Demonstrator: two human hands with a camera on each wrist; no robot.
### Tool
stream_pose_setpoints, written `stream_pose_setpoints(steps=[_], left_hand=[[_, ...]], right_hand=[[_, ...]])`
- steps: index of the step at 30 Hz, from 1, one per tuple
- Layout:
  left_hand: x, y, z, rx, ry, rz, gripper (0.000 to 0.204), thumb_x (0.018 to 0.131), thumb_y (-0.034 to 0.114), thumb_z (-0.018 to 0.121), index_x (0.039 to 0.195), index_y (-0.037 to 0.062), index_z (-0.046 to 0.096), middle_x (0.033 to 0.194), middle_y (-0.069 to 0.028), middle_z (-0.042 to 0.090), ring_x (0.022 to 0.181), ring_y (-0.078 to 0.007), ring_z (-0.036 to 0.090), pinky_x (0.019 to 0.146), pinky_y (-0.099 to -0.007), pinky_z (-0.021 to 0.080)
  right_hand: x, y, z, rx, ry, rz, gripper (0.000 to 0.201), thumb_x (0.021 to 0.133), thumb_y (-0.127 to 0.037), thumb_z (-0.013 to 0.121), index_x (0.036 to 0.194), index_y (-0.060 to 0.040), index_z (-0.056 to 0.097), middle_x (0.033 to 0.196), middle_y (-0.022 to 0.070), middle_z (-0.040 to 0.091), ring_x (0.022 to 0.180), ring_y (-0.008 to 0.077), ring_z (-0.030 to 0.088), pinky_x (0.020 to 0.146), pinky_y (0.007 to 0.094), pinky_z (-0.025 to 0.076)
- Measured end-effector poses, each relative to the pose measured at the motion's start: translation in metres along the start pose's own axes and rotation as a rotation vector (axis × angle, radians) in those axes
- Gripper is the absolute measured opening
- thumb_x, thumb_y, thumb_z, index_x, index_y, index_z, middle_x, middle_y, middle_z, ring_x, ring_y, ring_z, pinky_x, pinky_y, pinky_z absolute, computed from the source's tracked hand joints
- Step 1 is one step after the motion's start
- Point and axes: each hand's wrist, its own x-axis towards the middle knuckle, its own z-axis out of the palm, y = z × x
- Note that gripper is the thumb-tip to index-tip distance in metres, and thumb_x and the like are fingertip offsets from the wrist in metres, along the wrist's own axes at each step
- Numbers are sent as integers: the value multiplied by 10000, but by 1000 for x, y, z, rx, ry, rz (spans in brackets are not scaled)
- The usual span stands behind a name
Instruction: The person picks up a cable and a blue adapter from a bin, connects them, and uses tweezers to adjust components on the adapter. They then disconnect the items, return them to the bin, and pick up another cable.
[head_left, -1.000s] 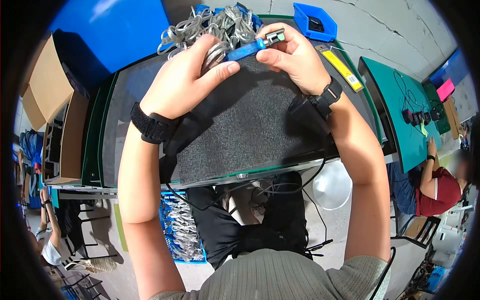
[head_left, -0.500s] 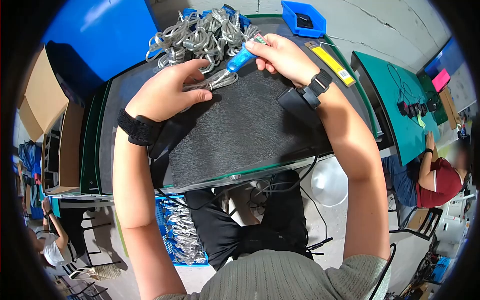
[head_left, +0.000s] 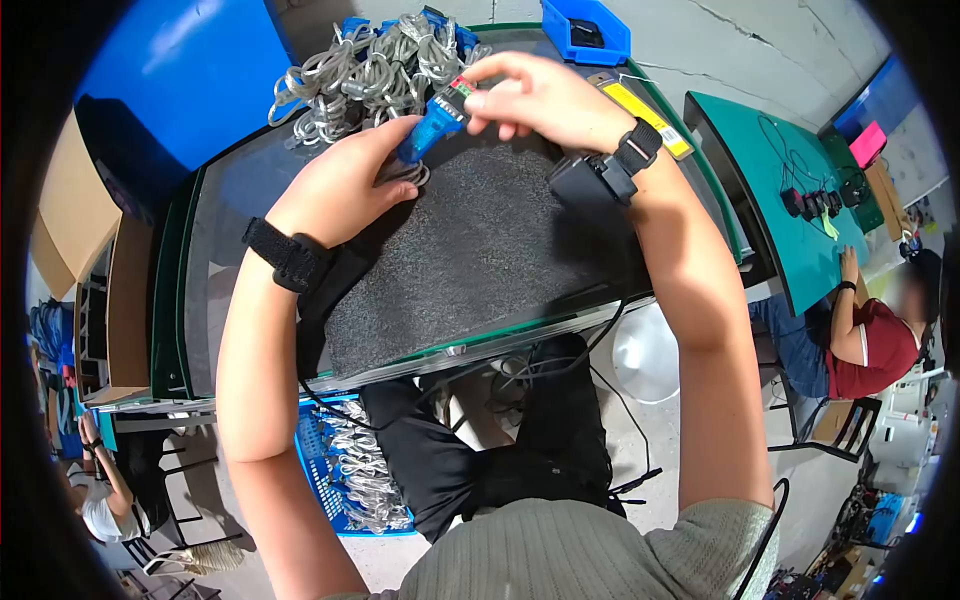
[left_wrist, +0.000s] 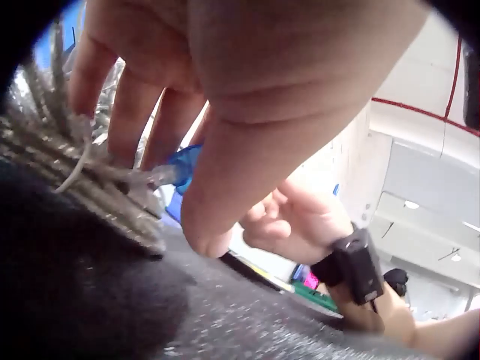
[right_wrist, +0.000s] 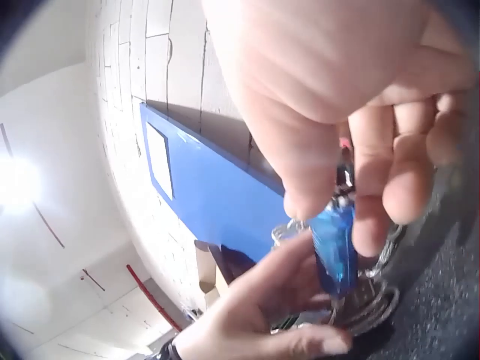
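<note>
A blue connector (head_left: 430, 135) with a metal end and a red-green tip stands tilted between the hands, its grey cable coil (head_left: 412, 178) below. The left hand (head_left: 345, 185) grips the coil close to the connector's cable end; its fingers curl beside the coil (left_wrist: 90, 180) in the left wrist view. My right hand (head_left: 550, 105) pinches the connector's tip end between thumb and finger. In the right wrist view, the blue body (right_wrist: 335, 251) shows below the right thumb and finger, and the left hand (right_wrist: 262, 304) lies beside it.
Coiled grey cables (head_left: 375, 75) are heaped at the table's back edge. A blue bin (head_left: 605, 40) and a yellow strip (head_left: 645, 115) lie to the right. A black mat (head_left: 470, 240) covers the table front. Another person (head_left: 875, 345) sits far right.
The connector has swung from pointing right to a steeper tilt and moved left toward the left hand. The right hand has shifted left with it. The table scene has slid left in view.
</note>
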Motion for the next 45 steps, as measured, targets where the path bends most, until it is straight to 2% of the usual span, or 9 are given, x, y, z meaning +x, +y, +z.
stream_pose_setpoints(steps=[4, 10, 17, 19, 30, 32, 33, 36, 45], left_hand=[[5, -18, 7, 12, 38, 129, 521, 772, 70, 730, 1252, 26, 531, 1121, -151, 617, 1038, -261, 598, 893, -335, 472], [7, -19, 8, 18, 52, 173, 390, 796, 144, 711, 1153, 33, 598, 1056, -150, 629, 950, -316, 619, 837, -377, 497], [6, -17, 5, 46, 5, 166, 330, 804, 164, 708, 1104, 51, 628, 991, -139, 630, 920, -305, 611, 821, -374, 493], [5, -15, 4, 28, -32, 114, 347, 804, 88, 700, 1132, 23, 603, 1044, -116, 618, 936, -239, 605, 819, -334, 480], [-5, -18, -31, -371, 190, 109, 303, 918, 137, 605, 1196, 13, 595, 1065, -49, 645, 958, -113, 590, 853, -253, 463], [-7, -12, -38, -478, 175, 121, 288, 921, 141, 607, 1181, 17, 608, 1040, -51, 657, 952, -114, 599, 855, -255, 473], [-7, -9, -42, -586, 158, 138, 272, 924, 146, 609, 1165, 21, 620, 1014, -52, 669, 947, -114, 608, 858, -257, 483], [-8, -2, -42, -609, 127, 143, 265, 933, 156, 595, 1161, 24, 623, 1029, -48, 665, 952, -113, 609, 881, -254, 468], [9, 0, 14, -102, -16, 207, 372, 834, 93, 671, 1184, 10, 581, 1172, -137, 593, 1101, -244, 556, 958, -335, 430]], right_hand=[[3, 24, -29, -591, 502, -6, 507, 765, -310, 752, 1120, 12, 590, 969, 135, 681, 871, 242, 657, 782, 329, 511], [8, 49, -31, -875, 279, 249, 583, 757, -361, 752, 1177, 11, 594, 1042, 150, 648, 946, 267, 631, 861, 338, 483], [14, 40, -35, -753, 106, 400, 356, 847, -284, 669, 1070, -7, 641, 882, 57, 649, 811, 167, 633, 777, 305, 512], [18, 57, -38, -120, 135, 174, 279, 941, -275, 562, 1126, -74, 616, 870, -25, 593, 734, 84, 588, 686, 252, 514], [33, 59, -47, 539, 338, -95, 350, 1002, -373, 438, 1091, -64, 575, 733, -22, 478, 517, 25, 345, 444, 199, 306], [22, 42, -54, 796, -23, 34, 326, 922, -347, 518, 862, -37, 602, 695, 1, 592, 525, 109, 523, 502, 251, 462], [17, 28, -31, 872, 369, 23, 282, 922, -317, 497, 846, -67, 602, 675, -2, 554, 505, 91, 432, 462, 235, 367], [11, 3, 1, 785, 514, -19, 378, 949, -362, 407, 798, -79, 608, 663, 1, 545, 503, 89, 422, 455, 218, 347], [3, 5, -3, 626, -15, 122, 514, 983, -533, 347, 801, -109, 573, 515, -62, 365, 390, 42, 248, 371, 195, 195]])
